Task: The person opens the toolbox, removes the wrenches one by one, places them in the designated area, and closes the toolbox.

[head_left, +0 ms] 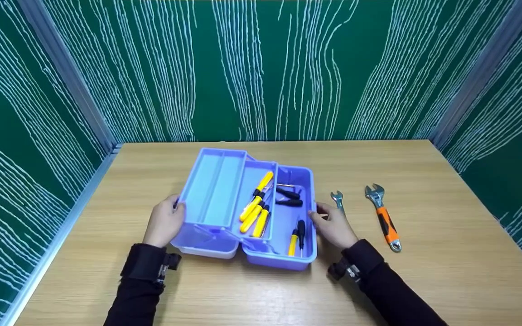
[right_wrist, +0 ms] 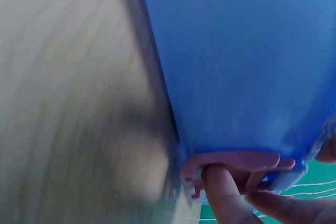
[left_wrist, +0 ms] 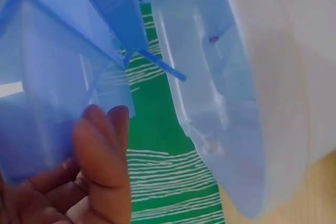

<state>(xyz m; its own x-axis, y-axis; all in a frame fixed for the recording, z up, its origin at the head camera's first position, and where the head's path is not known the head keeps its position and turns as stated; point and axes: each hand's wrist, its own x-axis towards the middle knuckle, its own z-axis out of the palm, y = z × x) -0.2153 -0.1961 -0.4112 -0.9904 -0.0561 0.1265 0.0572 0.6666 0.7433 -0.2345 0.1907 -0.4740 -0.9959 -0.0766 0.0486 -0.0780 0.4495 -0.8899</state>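
A purple-blue toolbox (head_left: 283, 261) stands unfolded on the table, its trays spread to the left. My left hand (head_left: 165, 221) grips the outer edge of the empty upper tray (head_left: 209, 185); in the left wrist view, fingers (left_wrist: 102, 150) curl at the tray's wall. On the opposite side, my right hand (head_left: 335, 225) pinches the rim of the base, thumb on top. The right wrist view has a fingertip in the pink latch (right_wrist: 236, 160). Yellow-handled screwdrivers (head_left: 261, 221) lie in the middle tray, and several black-handled screwdrivers (head_left: 289, 203) are in the base.
To the right of the toolbox lie a small wrench (head_left: 337, 198), partly behind the right hand, and an adjustable wrench (head_left: 385, 222) with an orange and black handle. Green panels (head_left: 283, 68) with white lines enclose the wooden table (head_left: 447, 271) at the back and sides.
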